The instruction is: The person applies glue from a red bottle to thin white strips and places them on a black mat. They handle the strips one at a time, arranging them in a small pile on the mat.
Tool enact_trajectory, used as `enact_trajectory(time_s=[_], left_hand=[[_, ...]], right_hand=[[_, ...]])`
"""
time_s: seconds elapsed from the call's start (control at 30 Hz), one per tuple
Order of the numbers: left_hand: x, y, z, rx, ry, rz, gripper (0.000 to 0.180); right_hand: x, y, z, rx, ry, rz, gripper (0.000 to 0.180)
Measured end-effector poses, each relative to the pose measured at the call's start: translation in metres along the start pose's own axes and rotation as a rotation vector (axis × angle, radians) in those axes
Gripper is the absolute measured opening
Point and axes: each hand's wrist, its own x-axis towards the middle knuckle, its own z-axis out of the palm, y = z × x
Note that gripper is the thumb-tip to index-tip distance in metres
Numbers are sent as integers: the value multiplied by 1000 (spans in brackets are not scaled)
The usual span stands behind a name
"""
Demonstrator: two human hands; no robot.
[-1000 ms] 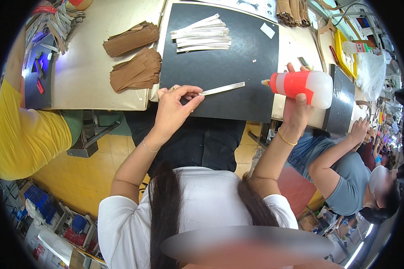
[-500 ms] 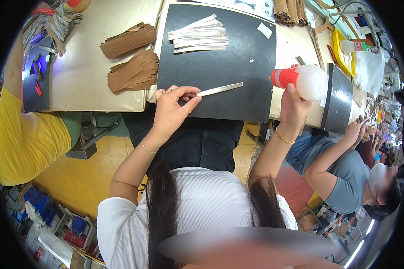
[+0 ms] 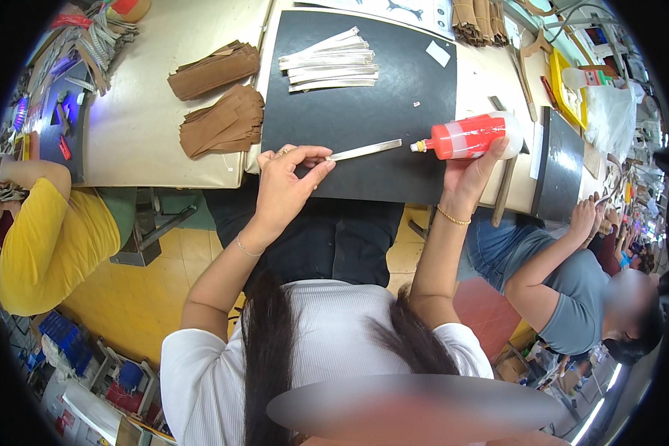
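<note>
Slanting up rightward over the black mat (image 3: 327,115), the narrow whitish strip (image 3: 366,150) was pinched at its left end by the left hand (image 3: 291,171), its free end just short of the leftward nozzle (image 3: 421,146) of the squeeze bottle (image 3: 483,136) clasped in the right hand (image 3: 471,175).

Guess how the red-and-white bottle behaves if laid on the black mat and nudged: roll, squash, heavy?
The bottle would likely roll, since its body looks round. Its wall probably gives under a squeeze, as it looks like translucent plastic. The flat black mat looks smooth, so it might do little to stop a roll. Weight is unclear: the fill level can't be made out.
</note>
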Motion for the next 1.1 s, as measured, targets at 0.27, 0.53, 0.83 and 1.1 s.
enact_trajectory(time_s=[0.27,0.53,0.83,1.1], left_hand=[[-1,-2,1,1,20,13,17],[-1,-1,-1,-5,12,12,18],[0,0,-1,-22,9,6,17],[0,0,0,-27,16,5,16]], right_hand=[[3,3,3,62,46,56,64],[6,5,1,53,40,81,64],[-3,7,-7,-290,-111,-304,76],[-6,15,-4,-355,-127,-441,74]])
